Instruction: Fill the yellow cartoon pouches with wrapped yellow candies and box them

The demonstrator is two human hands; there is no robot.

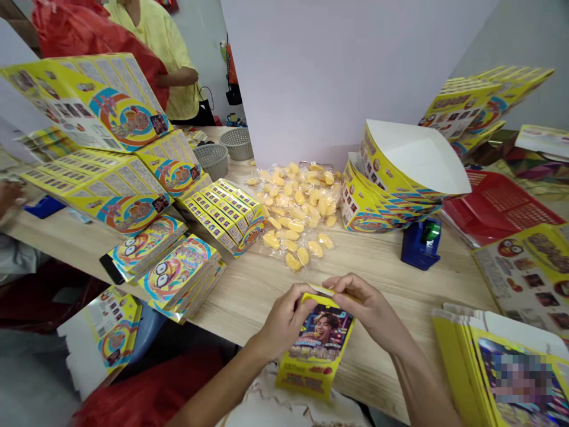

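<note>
L hand (280, 323) and R hand (371, 305) are working just above the near edge of the worktop (249, 302), both pinching the top of a yellow printed card packet (317, 350) in a narrow grip. The fingertips (328, 286) are meeting along its top edge & covering most of it, so can't tell if that edge is open or sealed. The packet is hanging down btwn the wrists, printed photo panel facing up; can't tell if its lower end is resting on the wood.

Beyond the hands, a clear plastic bag (296, 207) is lying mid-worktop, full of pale yellow crescent-shaped pieces, though the film makes them hard to make out. Left of it, stacks of flat yellow printed cartons (180, 276) are sitting in overlapping piles. To its right, nested yellow cartons (400, 169) are showing white insides, w/ a blue tape dispenser (420, 243) just beside them & a red plastic tray (498, 207) further right. Two grey plastic baskets (211, 160) are sitting nr the far end.

A stack of yellow packets (471, 367) is getting cut off at the lower R corner, its top picture pixelated. A co-worker's hand (9, 198) is showing at the L edge, mostly out of frame. A person in a yellow shirt (155, 53) is standing past the far end, partly hidden behind raised cartons.
</note>
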